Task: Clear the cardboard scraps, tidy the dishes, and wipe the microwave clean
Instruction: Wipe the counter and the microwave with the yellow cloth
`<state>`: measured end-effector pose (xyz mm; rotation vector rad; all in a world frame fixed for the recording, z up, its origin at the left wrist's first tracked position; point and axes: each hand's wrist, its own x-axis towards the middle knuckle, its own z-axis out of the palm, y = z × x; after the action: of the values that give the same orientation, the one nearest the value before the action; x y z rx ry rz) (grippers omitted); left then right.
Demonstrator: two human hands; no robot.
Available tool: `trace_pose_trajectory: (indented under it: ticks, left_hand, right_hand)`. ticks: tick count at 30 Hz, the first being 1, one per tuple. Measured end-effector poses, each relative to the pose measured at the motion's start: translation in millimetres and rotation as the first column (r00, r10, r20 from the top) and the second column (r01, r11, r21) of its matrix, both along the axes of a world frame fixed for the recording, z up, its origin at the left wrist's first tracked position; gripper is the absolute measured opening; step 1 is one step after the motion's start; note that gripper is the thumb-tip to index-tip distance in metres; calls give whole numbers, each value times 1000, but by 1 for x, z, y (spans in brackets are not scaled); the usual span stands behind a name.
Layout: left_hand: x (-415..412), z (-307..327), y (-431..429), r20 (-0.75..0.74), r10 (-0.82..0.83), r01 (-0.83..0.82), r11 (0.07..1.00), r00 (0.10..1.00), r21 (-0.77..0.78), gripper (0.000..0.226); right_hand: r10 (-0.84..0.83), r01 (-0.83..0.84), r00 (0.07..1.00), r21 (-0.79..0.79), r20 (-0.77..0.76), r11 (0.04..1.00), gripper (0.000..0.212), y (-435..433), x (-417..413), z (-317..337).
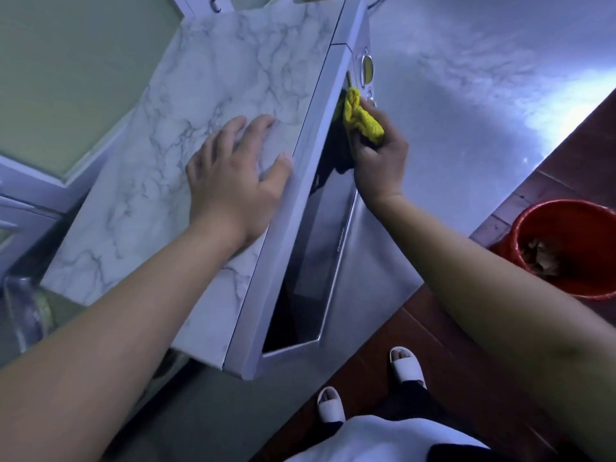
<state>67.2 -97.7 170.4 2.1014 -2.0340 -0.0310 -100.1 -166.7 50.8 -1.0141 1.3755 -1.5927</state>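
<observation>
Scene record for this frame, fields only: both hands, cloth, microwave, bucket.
left hand: flat on top of the microwave, fingers spread
right hand: grips the yellow cloth
yellow cloth: against the microwave front, beside the control knobs
microwave: stands on the steel counter
red bucket: on the floor to the right, brown scraps inside

Microwave (213,105) top: left hand (233,188) lies flat near the front edge, with free surface all round it.
Door (320,248): right hand (380,161) with cloth (361,116) blocks the far end beside the knobs (367,70); the near stretch is unobstructed.
Counter (466,111) before the door: broad open run.
Bottle (26,311) stands near the microwave's left corner.
Bucket (515,235) on the floor past the counter edge.
</observation>
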Motion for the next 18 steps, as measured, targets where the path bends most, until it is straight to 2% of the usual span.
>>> trace_pose_trajectory:
  ticks: [6,12,18]
  left_hand:
    - [-1,3,2,3,-3,3,1000,1000,-8,54]
    - [-2,2,3,-11,3,-3,1000,1000,-21,54]
    - [-3,5,3,-28,3,-3,1000,1000,-16,52]
  right_hand:
    - [-41,41,999,46,6,998,42,-14,-1,-41]
    - [0,14,999,312,-43,950,34,-4,1,-78]
    - [3,28,997,428,-72,903,30,4,3,-74]
